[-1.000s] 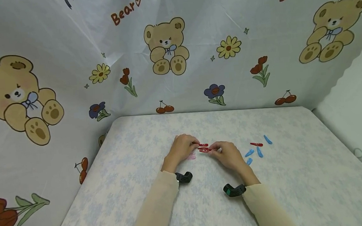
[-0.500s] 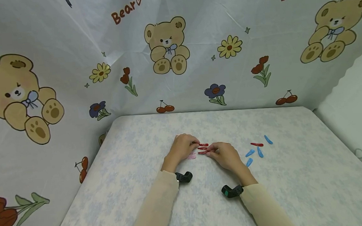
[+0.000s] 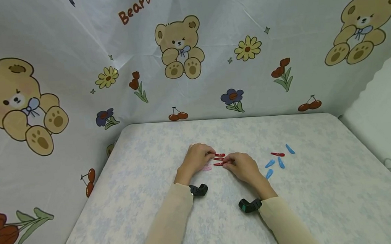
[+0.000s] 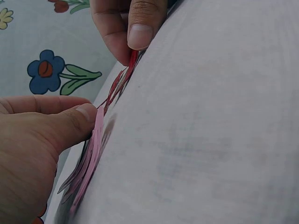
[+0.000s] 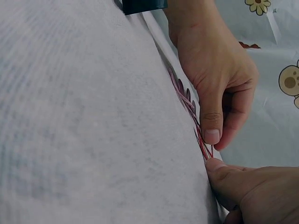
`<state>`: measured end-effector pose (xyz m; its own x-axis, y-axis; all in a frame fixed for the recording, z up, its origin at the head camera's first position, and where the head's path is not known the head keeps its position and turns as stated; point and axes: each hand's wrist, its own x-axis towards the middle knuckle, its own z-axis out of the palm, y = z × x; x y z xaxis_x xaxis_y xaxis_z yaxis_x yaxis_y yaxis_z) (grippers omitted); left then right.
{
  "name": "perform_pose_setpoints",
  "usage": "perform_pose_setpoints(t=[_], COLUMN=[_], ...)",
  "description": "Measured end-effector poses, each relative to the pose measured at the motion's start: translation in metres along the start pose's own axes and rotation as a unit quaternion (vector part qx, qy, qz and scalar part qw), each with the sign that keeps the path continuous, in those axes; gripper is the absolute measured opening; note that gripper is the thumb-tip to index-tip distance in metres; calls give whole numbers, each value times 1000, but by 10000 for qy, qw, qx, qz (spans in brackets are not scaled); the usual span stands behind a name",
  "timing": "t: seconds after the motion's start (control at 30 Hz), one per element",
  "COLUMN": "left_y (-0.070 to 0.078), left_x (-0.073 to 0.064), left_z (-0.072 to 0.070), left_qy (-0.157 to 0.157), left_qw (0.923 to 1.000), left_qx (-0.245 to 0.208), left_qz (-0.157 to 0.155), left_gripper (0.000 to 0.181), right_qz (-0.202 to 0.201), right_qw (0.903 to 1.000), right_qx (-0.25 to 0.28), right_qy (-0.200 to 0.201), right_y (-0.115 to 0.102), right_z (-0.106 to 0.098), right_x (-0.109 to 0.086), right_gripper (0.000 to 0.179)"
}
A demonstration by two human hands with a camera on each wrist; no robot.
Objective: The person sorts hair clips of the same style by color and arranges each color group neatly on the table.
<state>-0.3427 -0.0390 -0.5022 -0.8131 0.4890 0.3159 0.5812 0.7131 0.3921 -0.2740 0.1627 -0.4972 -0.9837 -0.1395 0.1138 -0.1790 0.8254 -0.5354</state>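
Observation:
Three red snap hair clips lie in a short stack of rows between the hands in the head view. My left hand pinches the left end of the farthest red clip with thumb and forefinger. The middle red clip lies just nearer. At the nearest red clip, my right hand pinches the right end between thumb and fingers. Several pink hair clips lie in a row close by the left hand, partly hidden under it in the head view.
To the right of the right hand, another red clip lies among several blue hair clips. A pale floral cloth covers the table, and a bear-print curtain hangs behind its far edge.
My right hand has shifted slightly left and nearer, bringing the nearest red clip apart from the middle one so the three lie spaced. The left hand has held its place.

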Motion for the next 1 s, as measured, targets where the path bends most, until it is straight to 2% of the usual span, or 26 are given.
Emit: perform_pose_setpoints(t=[0.3, 1.0], left_y=[1, 0], left_x=[0, 0], left_z=[-3, -1], left_qy=[4, 11], left_qw=[10000, 10000], left_qx=[-46, -73], left_qz=[-4, -35], left_gripper=[10, 9], right_qz=[170, 20], right_qw=[9998, 9999], right_qx=[39, 90], right_qy=[-67, -59], right_y=[-2, 0], right_z=[-2, -3], right_x=[1, -2], right_gripper=[11, 9])
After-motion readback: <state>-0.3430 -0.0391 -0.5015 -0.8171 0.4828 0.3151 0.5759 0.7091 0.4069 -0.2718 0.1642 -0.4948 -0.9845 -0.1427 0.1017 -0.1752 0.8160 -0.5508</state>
